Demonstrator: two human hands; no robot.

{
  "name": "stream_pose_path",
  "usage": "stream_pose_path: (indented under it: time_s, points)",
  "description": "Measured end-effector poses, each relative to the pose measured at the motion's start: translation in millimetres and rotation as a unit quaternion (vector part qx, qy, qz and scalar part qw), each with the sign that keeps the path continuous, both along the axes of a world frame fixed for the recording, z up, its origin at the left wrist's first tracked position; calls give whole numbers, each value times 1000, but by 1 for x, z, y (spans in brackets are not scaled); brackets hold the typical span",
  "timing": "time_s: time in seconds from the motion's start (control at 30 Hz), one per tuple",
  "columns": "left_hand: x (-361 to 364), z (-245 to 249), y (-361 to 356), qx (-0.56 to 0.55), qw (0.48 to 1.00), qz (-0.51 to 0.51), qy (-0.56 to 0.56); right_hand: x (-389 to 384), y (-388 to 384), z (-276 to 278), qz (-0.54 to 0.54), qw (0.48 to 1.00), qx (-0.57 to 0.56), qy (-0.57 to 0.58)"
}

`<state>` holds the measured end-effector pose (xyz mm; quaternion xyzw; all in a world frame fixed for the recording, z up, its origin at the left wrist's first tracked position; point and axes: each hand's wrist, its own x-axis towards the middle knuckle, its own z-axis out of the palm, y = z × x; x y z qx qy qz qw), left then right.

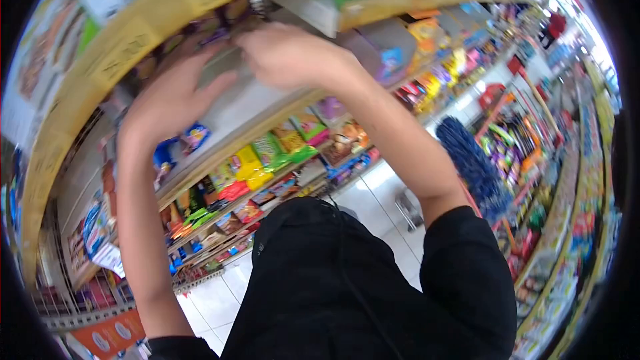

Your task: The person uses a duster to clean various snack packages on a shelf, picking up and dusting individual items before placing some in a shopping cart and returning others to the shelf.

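Note:
Both my hands reach up to a shop shelf [240, 110] at head height. My left hand [170, 97] lies flat with fingers spread against dark snack packets [200, 30] at the back of the shelf. My right hand [287, 53] is beside it, fingers curled toward the same packets; motion blur hides whether it grips one. Both forearms come out of black sleeves at the bottom of the view.
Lower shelves [260, 160] hold several colourful snack bags. A yellow shelf edge [167, 7] with price labels runs above my hands. A white tiled aisle floor [373, 193] lies below. A blue mop head [473, 167] and more stocked racks [567, 180] stand at the right.

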<state>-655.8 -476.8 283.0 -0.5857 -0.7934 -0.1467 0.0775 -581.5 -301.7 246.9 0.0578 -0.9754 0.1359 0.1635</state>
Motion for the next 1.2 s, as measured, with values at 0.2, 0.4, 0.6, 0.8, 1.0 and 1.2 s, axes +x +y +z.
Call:
stream_pose_path:
  time_s: [0.2,0.4,0.6,0.8,1.0,1.2]
  points:
    - [115,1,-8,25,966,-207,-155,181,-1,-40,67,830,-553,34]
    - [163,-78,60,55,835,-354,-417,351,81,-173,-479,805,-341,79]
    - [223,-192,104,-13,767,-185,-614,562,139,-240,-762,644,-40,42]
    - [307,-246,161,-81,759,-101,-638,707,179,-327,-726,669,58,-147]
    - [405,-248,250,-142,740,-165,-637,732,186,-373,-734,653,-126,-136]
    - [459,-219,318,-259,740,-301,-543,737,162,-393,-787,554,-269,-38]
